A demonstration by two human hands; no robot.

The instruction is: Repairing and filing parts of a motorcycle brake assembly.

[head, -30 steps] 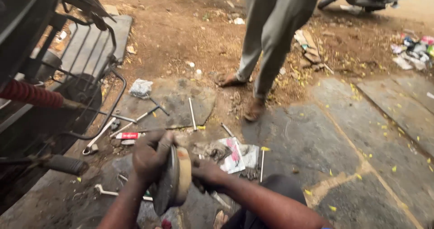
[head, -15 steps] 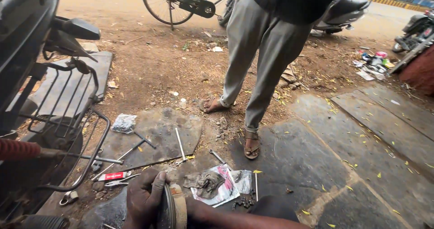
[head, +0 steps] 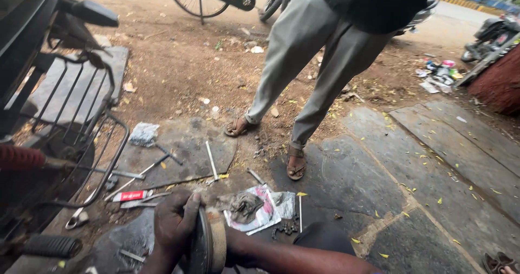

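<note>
Outdoors, on a roadside patch of packed dirt and dark stone slabs (head: 433,160) strewn with yellow leaves, a person works low to the ground beside a motorcycle's black metal rack (head: 81,138). A small red-and-white tube (head: 130,195) lies flat among rods, left of a crumpled printed wrapper (head: 260,214). At the bottom edge, the left hand (head: 173,225) has its fingers clamped on a round, grimy metal disc (head: 208,247) held on edge; the right hand is hidden behind it. A bystander in grey trousers (head: 319,63) and sandals stands close by.
</note>
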